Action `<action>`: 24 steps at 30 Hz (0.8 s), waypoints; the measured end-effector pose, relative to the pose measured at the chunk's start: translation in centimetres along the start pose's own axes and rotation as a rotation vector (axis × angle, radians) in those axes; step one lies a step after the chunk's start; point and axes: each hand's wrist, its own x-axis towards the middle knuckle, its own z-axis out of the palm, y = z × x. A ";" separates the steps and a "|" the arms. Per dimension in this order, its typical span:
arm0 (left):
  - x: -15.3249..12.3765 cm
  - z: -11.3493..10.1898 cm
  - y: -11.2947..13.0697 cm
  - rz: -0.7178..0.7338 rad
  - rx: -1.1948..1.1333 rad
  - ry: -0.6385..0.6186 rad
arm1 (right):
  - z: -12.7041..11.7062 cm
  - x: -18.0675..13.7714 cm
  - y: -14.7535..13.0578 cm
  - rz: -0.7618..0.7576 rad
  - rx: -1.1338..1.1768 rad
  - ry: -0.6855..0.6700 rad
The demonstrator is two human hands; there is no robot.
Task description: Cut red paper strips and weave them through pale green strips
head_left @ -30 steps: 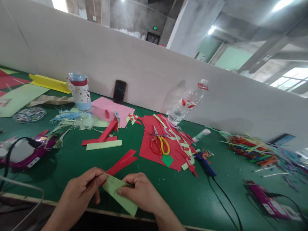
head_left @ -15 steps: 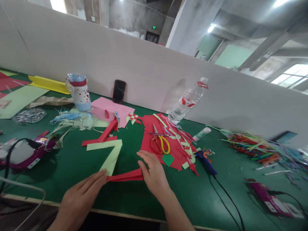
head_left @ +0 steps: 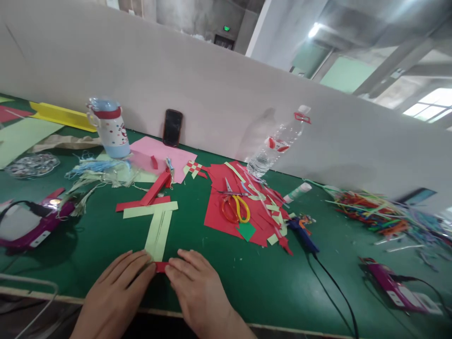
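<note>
Near the table's front edge, a red paper strip point(head_left: 161, 267) lies crosswise, with only its middle showing. My left hand point(head_left: 118, 287) presses its left end with the fingers held together. On the strip's right end, my right hand point(head_left: 199, 285) bears down in the same way. Just beyond the fingers, pale green paper strips point(head_left: 158, 235) run away from me, with a narrow gap between their upper parts. Another part of the pale green paper point(head_left: 141, 211) lies across their far end. Red strips point(head_left: 155, 188) rest behind it. The fingertips partly cover where red and green meet.
Scissors point(head_left: 242, 209) lie on red paper point(head_left: 219, 207) with scraps. A blue glue gun point(head_left: 303, 235) trails a cord to the right. A clear bottle point(head_left: 277, 146), a phone point(head_left: 173, 128) and a patterned cup point(head_left: 113, 134) stand along the wall point(head_left: 212, 103).
My right hand has moved left and down, closer to my left hand, covering more of the red strip. The bent green paper now shows side-by-side strips with a crosspiece.
</note>
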 end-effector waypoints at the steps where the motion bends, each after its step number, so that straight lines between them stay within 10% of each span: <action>1: -0.1 -0.1 -0.1 0.012 0.012 -0.003 | 0.6 -0.3 0.1 -0.004 -0.002 0.009; 24: -1.3 -1.2 -2.8 0.235 0.011 -0.080 | 0.2 -0.2 0.5 0.010 0.063 -0.064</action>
